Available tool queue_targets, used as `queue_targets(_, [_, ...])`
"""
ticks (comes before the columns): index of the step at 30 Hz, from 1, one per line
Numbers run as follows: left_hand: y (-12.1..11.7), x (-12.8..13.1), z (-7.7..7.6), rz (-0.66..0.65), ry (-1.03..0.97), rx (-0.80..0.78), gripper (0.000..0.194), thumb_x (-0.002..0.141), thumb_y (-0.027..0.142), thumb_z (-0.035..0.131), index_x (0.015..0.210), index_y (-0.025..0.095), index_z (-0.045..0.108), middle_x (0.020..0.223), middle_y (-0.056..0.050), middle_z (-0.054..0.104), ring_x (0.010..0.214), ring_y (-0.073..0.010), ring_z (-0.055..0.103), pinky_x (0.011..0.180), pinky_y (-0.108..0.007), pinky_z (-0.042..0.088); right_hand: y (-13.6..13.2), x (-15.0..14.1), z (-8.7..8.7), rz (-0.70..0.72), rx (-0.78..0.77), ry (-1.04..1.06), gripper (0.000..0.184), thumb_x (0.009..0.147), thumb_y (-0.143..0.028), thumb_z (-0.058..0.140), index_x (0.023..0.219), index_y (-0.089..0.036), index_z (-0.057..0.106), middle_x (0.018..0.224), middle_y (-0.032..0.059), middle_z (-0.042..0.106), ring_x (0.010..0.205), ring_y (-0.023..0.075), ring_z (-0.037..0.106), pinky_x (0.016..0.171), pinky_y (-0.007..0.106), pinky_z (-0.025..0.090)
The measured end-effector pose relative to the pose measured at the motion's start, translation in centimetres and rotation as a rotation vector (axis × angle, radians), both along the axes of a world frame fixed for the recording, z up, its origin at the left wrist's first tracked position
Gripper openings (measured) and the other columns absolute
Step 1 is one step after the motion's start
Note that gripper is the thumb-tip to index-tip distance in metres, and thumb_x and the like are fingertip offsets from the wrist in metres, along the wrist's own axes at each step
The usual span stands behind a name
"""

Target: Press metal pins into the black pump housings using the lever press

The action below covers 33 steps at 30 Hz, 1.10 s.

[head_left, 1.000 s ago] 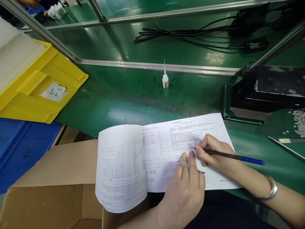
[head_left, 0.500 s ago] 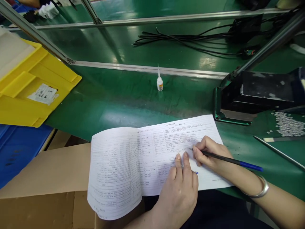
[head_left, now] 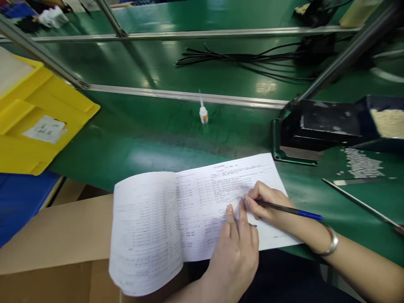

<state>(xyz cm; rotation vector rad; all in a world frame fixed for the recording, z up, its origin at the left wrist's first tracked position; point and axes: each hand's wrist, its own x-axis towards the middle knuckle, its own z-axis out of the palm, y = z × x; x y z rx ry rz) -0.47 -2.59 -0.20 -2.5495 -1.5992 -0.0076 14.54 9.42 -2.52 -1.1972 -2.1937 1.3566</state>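
Observation:
An open booklet of printed pages [head_left: 195, 231] lies at the bench's front edge, its left page curling over the side. My right hand [head_left: 267, 202] grips a black pen with a blue end [head_left: 285, 207], the tip at the right page among the lines of print. Close to that tip, my left hand [head_left: 236, 244] rests on the same page with index and middle fingers stretched out. A small blue bit [head_left: 255, 226] pokes out beside its outer fingers; what it belongs to is hidden.
A small white dropper bottle [head_left: 203, 115] stands behind the booklet. On the right are a black metal fixture [head_left: 328, 120], small clear parts [head_left: 362, 163] and a thin metal rod [head_left: 356, 200]. A yellow bin [head_left: 72, 101] and cardboard box [head_left: 63, 231] are left; black cables [head_left: 240, 59] lie beyond the rail.
The view has shifted, so the bench things sit slightly further left. My right hand still holds the pen at the page, and my left hand stays on the paper.

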Motion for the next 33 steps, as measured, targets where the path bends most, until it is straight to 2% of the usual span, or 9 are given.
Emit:
queue_targets(4, [0.0, -0.1, 0.5, -0.022, 0.035, 0.034, 0.033, 0.095, 0.021, 0.050, 0.118, 0.002, 0.063, 0.139, -0.027, 0.058, 0.126, -0.0422, 0.058, 0.091, -0.042, 0.053, -0.1, 0.2, -0.9, -0.026, 0.012, -0.058, 0.021, 0.096, -0.037, 0.055, 0.081, -0.024, 0.047, 0.062, -0.0035, 0.063, 0.052, 0.0128, 0.059, 0.051, 0.025, 0.045])
queue_targets(9, [0.2, -0.3, 0.9, -0.028, 0.053, 0.057, 0.031, 0.094, 0.021, 0.050, 0.115, 0.003, 0.065, 0.136, -0.025, 0.061, 0.126, -0.0410, 0.058, 0.095, -0.044, 0.050, -0.2, -0.1, -0.6, -0.049, -0.020, -0.070, 0.023, 0.095, -0.038, 0.053, 0.078, -0.025, 0.046, 0.053, -0.0051, 0.061, 0.045, 0.0131, 0.057, 0.048, 0.026, 0.045])
queue_targets(18, [0.2, -0.5, 0.7, -0.030, 0.043, 0.064, 0.032, 0.094, 0.020, 0.049, 0.116, 0.002, 0.064, 0.135, -0.025, 0.061, 0.123, -0.0394, 0.061, 0.095, -0.043, 0.050, -0.3, 0.0, -0.8, -0.065, -0.009, -0.094, 0.025, 0.096, -0.040, 0.054, 0.078, -0.025, 0.044, 0.053, -0.0054, 0.061, 0.045, 0.0126, 0.058, 0.048, 0.025, 0.044])
queue_targets(25, [0.2, -0.3, 0.3, -0.020, 0.026, 0.023, 0.036, 0.094, 0.022, 0.051, 0.122, 0.003, 0.062, 0.141, -0.025, 0.057, 0.124, -0.0407, 0.060, 0.089, -0.040, 0.055, -0.2, -0.5, -0.3, -0.078, -0.023, -0.053, 0.022, 0.096, -0.033, 0.053, 0.079, -0.025, 0.042, 0.051, -0.0068, 0.059, 0.044, 0.0108, 0.057, 0.049, 0.022, 0.044])
queue_targets(31, [0.4, -0.2, -0.4, -0.006, -0.035, 0.018, 0.032, 0.090, 0.019, 0.056, 0.117, 0.004, 0.065, 0.143, -0.026, 0.054, 0.122, -0.0427, 0.061, 0.076, -0.038, 0.058, -0.3, -0.3, -0.2, -0.155, 0.020, 0.033, 0.021, 0.095, -0.029, 0.054, 0.079, -0.024, 0.041, 0.053, -0.0067, 0.059, 0.043, 0.0091, 0.056, 0.047, 0.020, 0.042])
queue_targets(33, [0.5, -0.2, -0.4, -0.001, -0.043, 0.032, 0.031, 0.090, 0.020, 0.058, 0.115, 0.005, 0.067, 0.142, -0.025, 0.055, 0.120, -0.0424, 0.063, 0.074, -0.037, 0.059, -0.3, -0.1, -0.3, -0.141, 0.025, 0.039, 0.021, 0.094, -0.028, 0.055, 0.079, -0.024, 0.041, 0.054, -0.0073, 0.057, 0.043, 0.0086, 0.055, 0.047, 0.019, 0.040])
